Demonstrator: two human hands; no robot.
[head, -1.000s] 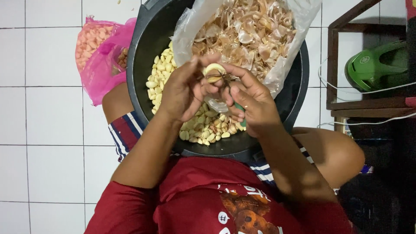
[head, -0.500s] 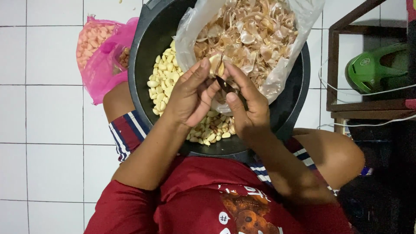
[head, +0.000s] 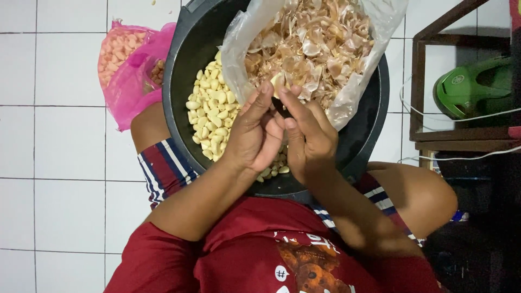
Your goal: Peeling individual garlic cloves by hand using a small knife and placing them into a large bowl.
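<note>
Tile floor; hands (head: pixel 282 130) w/ clove (head: pixel 277 82) now higher.

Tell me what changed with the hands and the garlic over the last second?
Both hands, the left hand and the right hand, moved together away from the body, from over the peeled cloves up to the mouth of the clear bag of skins. They keep a garlic clove pinched between the fingertips. The black basin and pink bag stayed where they were.
</note>
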